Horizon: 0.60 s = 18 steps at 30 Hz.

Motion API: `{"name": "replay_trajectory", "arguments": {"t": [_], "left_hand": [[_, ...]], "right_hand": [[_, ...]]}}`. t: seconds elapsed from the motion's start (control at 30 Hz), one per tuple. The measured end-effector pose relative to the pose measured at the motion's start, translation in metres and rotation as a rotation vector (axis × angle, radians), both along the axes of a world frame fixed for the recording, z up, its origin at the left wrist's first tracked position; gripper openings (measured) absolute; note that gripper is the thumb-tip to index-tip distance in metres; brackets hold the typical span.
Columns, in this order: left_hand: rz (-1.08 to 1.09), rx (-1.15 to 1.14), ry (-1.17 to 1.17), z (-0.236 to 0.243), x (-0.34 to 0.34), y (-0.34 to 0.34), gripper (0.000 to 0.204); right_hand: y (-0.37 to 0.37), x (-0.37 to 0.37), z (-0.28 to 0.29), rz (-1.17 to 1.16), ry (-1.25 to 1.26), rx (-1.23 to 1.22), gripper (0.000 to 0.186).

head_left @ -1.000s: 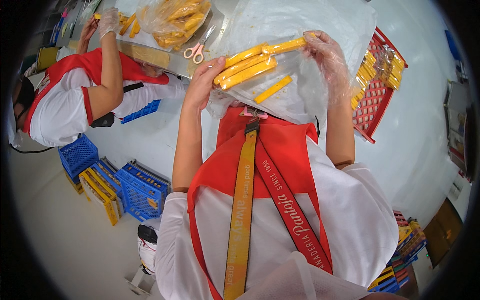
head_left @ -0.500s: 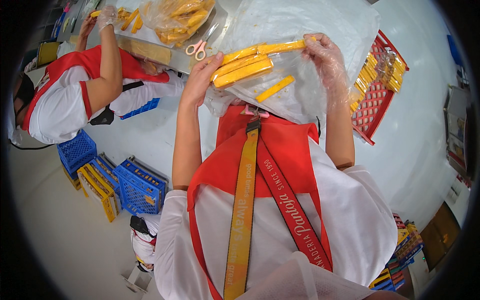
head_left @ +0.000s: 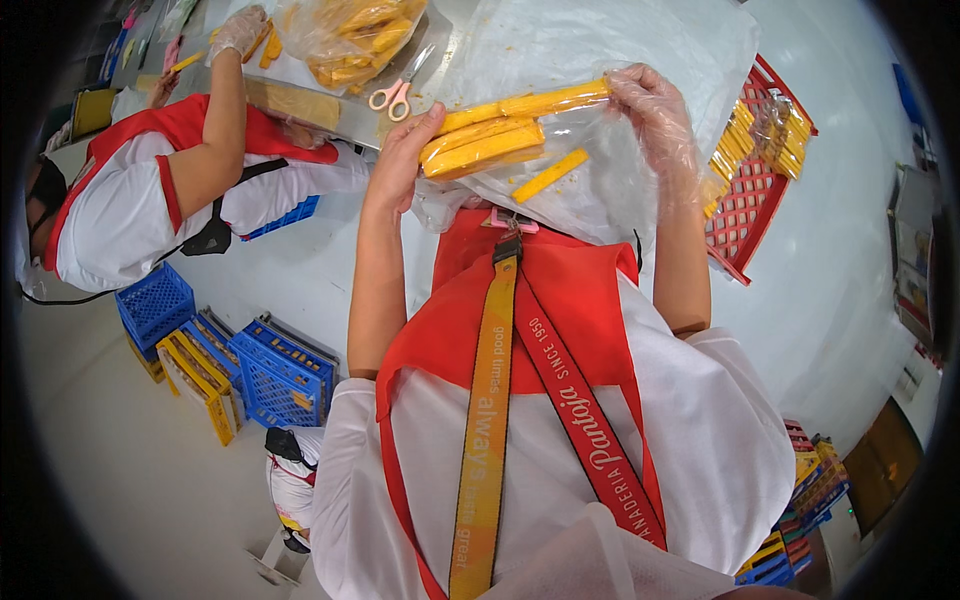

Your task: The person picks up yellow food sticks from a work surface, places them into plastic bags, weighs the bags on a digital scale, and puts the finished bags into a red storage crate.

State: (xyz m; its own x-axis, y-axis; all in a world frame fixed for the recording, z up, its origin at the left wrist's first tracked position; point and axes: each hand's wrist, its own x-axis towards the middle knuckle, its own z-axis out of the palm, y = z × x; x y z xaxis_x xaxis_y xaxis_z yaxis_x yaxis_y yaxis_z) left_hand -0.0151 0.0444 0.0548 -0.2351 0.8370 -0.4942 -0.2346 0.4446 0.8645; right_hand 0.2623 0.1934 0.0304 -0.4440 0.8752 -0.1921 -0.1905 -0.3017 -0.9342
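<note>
My left hand (head_left: pixel 403 158) is bare and wraps round one end of a clear plastic bag (head_left: pixel 575 125) with several yellow bread sticks (head_left: pixel 484 150) lying side by side in it. My right hand (head_left: pixel 655 115) wears a clear plastic glove. Its thumb and fingers pinch the outer end of one long bread stick (head_left: pixel 555 100), which lies in line with another at the far side of the bag. One loose bread stick (head_left: pixel 550 175) rests on the plastic-covered table below the bag, among crumbs.
Scissors with pink handles (head_left: pixel 392 97) lie beyond my left hand, near a large bag of bread sticks (head_left: pixel 365 40). A red crate (head_left: pixel 735 235) with packed sticks stands at right. A co-worker (head_left: pixel 130 210) works at left; blue crates (head_left: pixel 285 370) stand behind.
My right hand's bread stick has shifted left, farther into the bag. The co-worker's gloved hand has moved right along the table, and their other hand has lowered.
</note>
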Motion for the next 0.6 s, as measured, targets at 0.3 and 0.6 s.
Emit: {"name": "replay_trajectory", "arguments": {"t": [0.3, 0.6], "left_hand": [[0.000, -0.060, 0.035, -0.010, -0.014, -0.004, 0.051], [-0.014, -0.003, 0.022, 0.004, -0.001, -0.001, 0.049]], "right_hand": [[-0.007, -0.001, -0.002, 0.004, 0.049, 0.056, 0.010], [-0.021, -0.013, 0.007, -0.019, 0.014, -0.017, 0.011]]}}
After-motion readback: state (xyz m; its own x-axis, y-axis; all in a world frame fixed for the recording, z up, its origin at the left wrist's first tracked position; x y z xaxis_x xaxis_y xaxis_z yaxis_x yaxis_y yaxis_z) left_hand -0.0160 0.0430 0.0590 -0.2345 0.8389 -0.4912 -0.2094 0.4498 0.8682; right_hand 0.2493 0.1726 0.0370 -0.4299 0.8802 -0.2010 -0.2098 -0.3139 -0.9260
